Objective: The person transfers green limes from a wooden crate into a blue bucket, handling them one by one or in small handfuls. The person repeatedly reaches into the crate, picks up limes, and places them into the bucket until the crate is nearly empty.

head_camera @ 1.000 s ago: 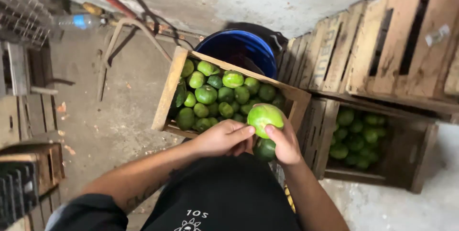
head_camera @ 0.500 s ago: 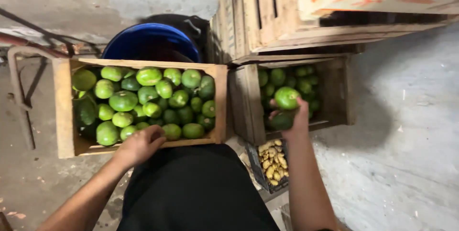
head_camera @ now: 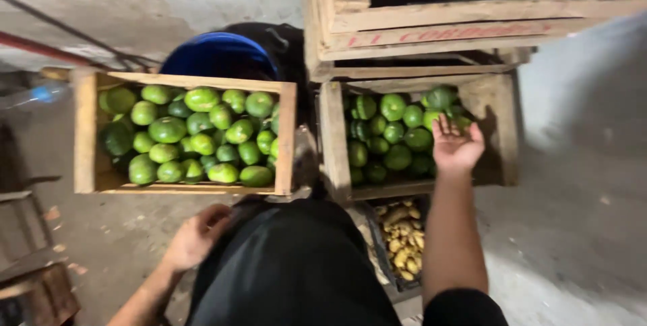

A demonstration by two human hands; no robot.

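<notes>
Two wooden crates of green fruit sit before me: my right hand [head_camera: 456, 145] hovers palm-up, fingers [head_camera: 441, 127] spread and empty, over the right crate [head_camera: 335, 137], its green fruit [head_camera: 393, 106] just left and far of my fingertips. My left hand [head_camera: 195, 235] rests loosely curled by my knee, near the left crate [head_camera: 286, 138]. Stacked crates [head_camera: 431, 12] with faded red lettering stand beyond.

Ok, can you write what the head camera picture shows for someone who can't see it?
A person's open right hand hovers over a wooden crate of round green fruit. Their left hand rests near their dark-clothed lap, below a second wooden crate of green fruit.
</notes>
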